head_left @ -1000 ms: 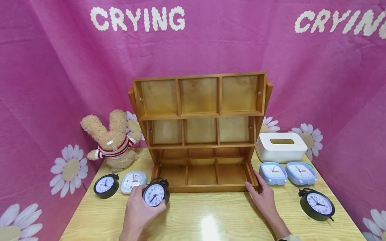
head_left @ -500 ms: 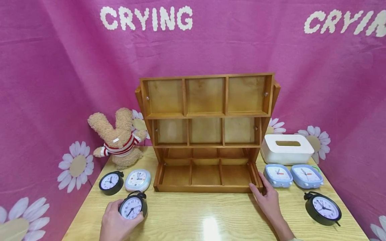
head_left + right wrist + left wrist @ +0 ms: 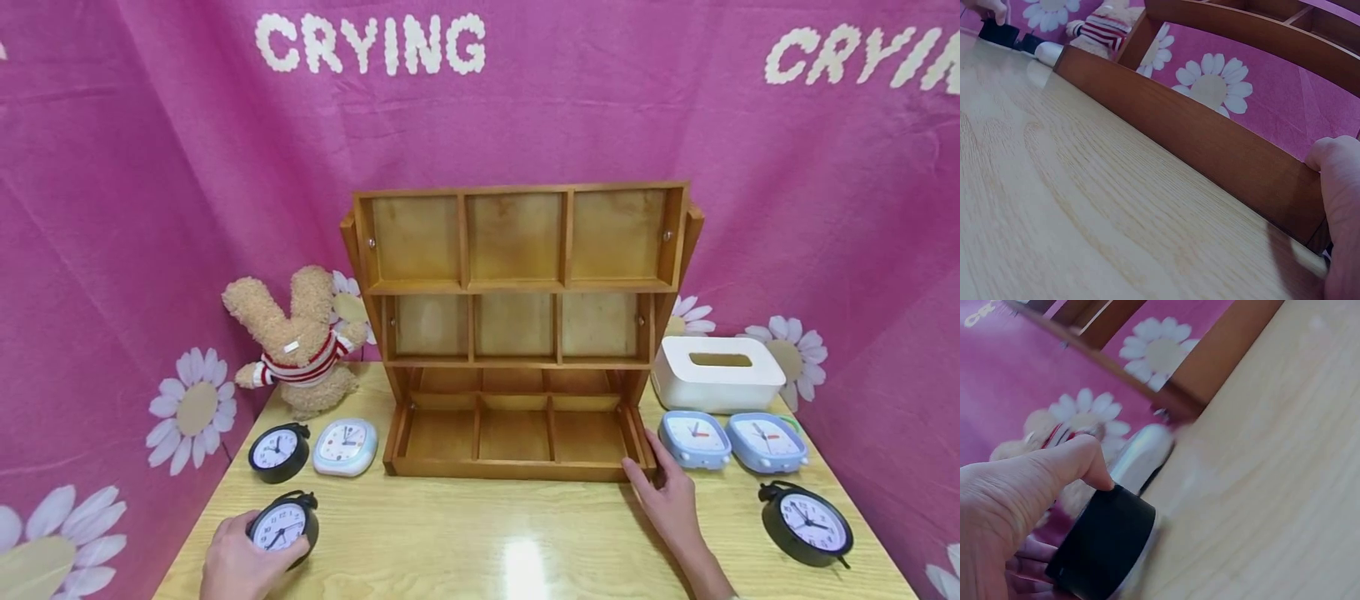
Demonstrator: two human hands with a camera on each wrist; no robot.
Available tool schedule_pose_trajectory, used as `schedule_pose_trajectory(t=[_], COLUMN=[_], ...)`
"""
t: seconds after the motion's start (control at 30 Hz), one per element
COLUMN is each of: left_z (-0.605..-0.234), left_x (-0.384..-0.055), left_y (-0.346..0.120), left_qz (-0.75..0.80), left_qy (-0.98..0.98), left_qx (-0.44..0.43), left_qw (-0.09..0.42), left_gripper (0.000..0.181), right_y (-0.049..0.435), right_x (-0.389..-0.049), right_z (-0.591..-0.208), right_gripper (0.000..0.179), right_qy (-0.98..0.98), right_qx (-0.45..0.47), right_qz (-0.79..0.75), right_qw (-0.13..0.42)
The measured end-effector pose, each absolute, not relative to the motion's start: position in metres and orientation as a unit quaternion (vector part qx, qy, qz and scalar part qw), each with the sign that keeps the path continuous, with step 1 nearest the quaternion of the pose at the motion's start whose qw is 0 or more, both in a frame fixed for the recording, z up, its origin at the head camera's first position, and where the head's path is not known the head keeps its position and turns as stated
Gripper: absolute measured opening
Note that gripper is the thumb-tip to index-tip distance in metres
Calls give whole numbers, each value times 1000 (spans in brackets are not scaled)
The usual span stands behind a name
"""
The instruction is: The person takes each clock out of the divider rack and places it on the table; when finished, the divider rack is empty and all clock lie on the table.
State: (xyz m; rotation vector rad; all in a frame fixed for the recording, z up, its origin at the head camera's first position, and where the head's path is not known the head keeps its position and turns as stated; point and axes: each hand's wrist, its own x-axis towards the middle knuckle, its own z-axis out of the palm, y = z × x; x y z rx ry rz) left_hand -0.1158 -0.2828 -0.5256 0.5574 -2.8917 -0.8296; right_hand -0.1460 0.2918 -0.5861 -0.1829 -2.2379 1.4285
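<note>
My left hand (image 3: 243, 560) grips a round black alarm clock (image 3: 282, 527) at the table's front left, its white dial tilted up. In the left wrist view the thumb (image 3: 1088, 459) presses on the clock's black casing (image 3: 1107, 540). At the right front corner of a three-tier wooden display shelf (image 3: 517, 471), my right hand (image 3: 667, 500) holds the side board, with the thumb (image 3: 1325, 153) over the front board's top edge in the right wrist view. The shelf's visible compartments hold nothing.
Behind the left hand are another black alarm clock (image 3: 278, 453) and a pale blue clock (image 3: 346, 447), with a plush rabbit (image 3: 303, 367) beyond. To the right stand a white tissue box (image 3: 718, 387), two blue clocks (image 3: 696, 440) and a black alarm clock (image 3: 807, 523).
The left hand has carried the black alarm clock from the shelf's left front corner leftward and toward the table's front. The right hand stays at the shelf corner; the head view has shifted slightly.
</note>
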Motion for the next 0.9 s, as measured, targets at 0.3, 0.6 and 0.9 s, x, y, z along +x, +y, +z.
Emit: schedule_pose_trajectory(t=[0.3, 0.6, 0.9], left_z=[-518, -520, -525], left_x=[-120, -109, -116], left_y=[-323, -292, -211], left_qz=[-251, -294, -335], left_qy=[-955, -933, -916], left_qx=[155, 102, -49], left_qw=[11, 183, 214], left_gripper=[95, 89, 70], right_y=[291, 290, 288], right_x=[-145, -141, -139], right_z=[-589, -589, -587], right_gripper=[66, 66, 63], right_qy=[-812, -815, -823], right_qx=[-66, -68, -63], right_qz=[532, 524, 512], right_qw=[231, 237, 239])
